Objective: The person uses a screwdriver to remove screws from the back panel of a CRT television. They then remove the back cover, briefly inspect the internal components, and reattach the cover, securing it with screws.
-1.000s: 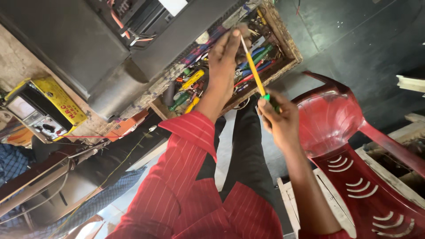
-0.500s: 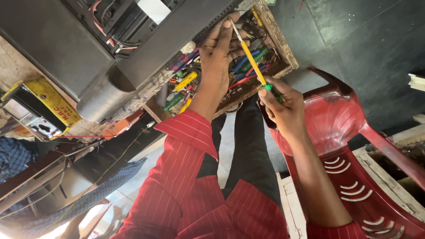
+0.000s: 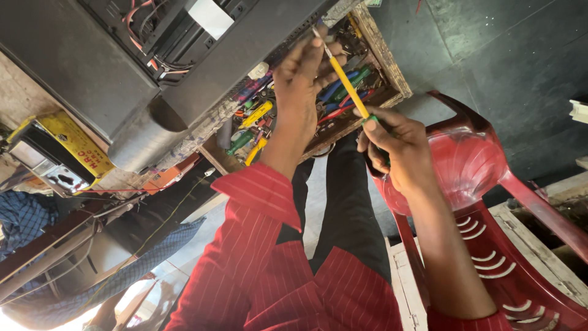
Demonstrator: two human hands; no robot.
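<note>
My right hand [image 3: 395,150] grips the green handle of a yellow-shafted screwdriver [image 3: 346,79]. Its metal tip reaches the edge of a large black appliance casing [image 3: 92,67] that is open at the back, with wires showing. My left hand [image 3: 300,76] is raised against that same edge, its fingertips pinching the screwdriver's tip near the casing. Both arms wear red pinstriped sleeves. Below my hands a wooden tool tray [image 3: 392,79] holds several coloured tools and wires.
A red plastic chair [image 3: 490,184] stands at the right. A yellow multimeter [image 3: 58,153] lies on the bench at left. Another person's blue checked sleeve [image 3: 21,214] shows at the far left. Dark floor lies at the upper right.
The view has shifted slightly and both hands have moved up, bringing the screwdriver tip closer to the casing edge. My left fingers have closed in around the tip.
</note>
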